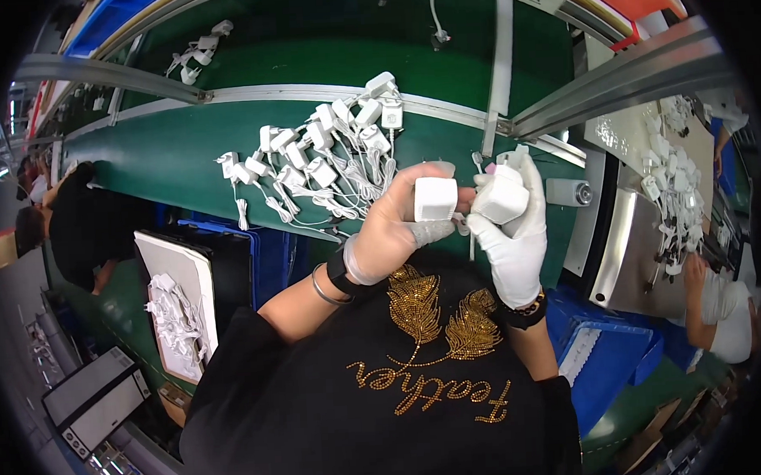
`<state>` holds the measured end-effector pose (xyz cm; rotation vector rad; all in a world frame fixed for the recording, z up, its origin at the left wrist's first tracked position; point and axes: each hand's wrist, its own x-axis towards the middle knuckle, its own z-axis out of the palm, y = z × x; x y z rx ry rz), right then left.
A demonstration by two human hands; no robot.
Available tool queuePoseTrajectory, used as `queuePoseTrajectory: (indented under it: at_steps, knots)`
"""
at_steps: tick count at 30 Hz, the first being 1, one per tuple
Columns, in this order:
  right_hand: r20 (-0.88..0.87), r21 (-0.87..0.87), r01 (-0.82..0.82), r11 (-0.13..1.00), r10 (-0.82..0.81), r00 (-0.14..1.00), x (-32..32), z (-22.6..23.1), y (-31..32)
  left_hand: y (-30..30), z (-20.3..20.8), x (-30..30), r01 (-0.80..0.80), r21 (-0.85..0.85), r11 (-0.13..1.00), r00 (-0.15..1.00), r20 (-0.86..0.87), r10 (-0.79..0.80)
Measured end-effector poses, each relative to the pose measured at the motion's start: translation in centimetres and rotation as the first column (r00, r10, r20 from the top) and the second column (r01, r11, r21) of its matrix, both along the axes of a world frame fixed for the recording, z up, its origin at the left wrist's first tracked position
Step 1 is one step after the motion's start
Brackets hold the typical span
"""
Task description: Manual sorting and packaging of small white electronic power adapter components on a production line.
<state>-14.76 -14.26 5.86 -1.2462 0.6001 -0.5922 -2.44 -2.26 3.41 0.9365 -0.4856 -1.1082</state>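
My left hand (388, 224), bare apart from pale covers on some fingertips, is closed around a white power adapter (436, 199). Its blank, rounded square face points up toward me. Beside it my right hand (517, 248), in a white glove, grips a second white power adapter (502, 196), tilted between thumb and fingers. Both hands are raised in front of my chest at the near edge of the green bench, close together. Just beyond them to the left lies a heap of white power adapters (318, 137) with bundled white cables (344, 188).
A white cylindrical container (569, 192) stands right of my hands. A metal frame post (611, 79) crosses the bench's right side. Blue bins (606, 355) sit low at right. Left, a white tray (208, 283) holds more cables. Other people work at both sides, one reaching toward more adapters (671, 182).
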Motion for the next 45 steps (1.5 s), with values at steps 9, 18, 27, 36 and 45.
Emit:
queuePoseTrajectory:
  at_steps: [9,18,27,36,45]
  knots:
    - [0.031,-0.068,-0.25,0.966,0.252,0.967,-1.0,-4.8,0.6,-1.7,-1.5,-1.4,0.034,-0.045,0.998,0.716,0.698,0.007]
    - [0.157,-0.043,0.111,0.993,-0.103,0.982,-0.2,-2.7,-0.6,-3.3,0.1,3.9,-0.013,0.236,0.972,0.678,0.716,-0.165]
    - [0.586,0.687,-0.408,0.602,-0.126,0.801,-0.6,-1.4,-3.0,-8.7,-13.9,18.0,-0.629,0.463,0.625,0.146,0.86,-0.489]
    - [0.863,0.445,-0.709,0.548,-0.051,0.503,-0.1,-3.6,-3.3,-7.9,-11.0,15.5,-0.544,0.275,0.793,0.438,0.899,-0.011]
    - [0.729,0.682,-0.647,0.34,-0.238,0.642,1.1,-1.2,-2.2,-3.8,-9.5,5.8,0.165,0.76,0.628,0.295,0.569,-0.767]
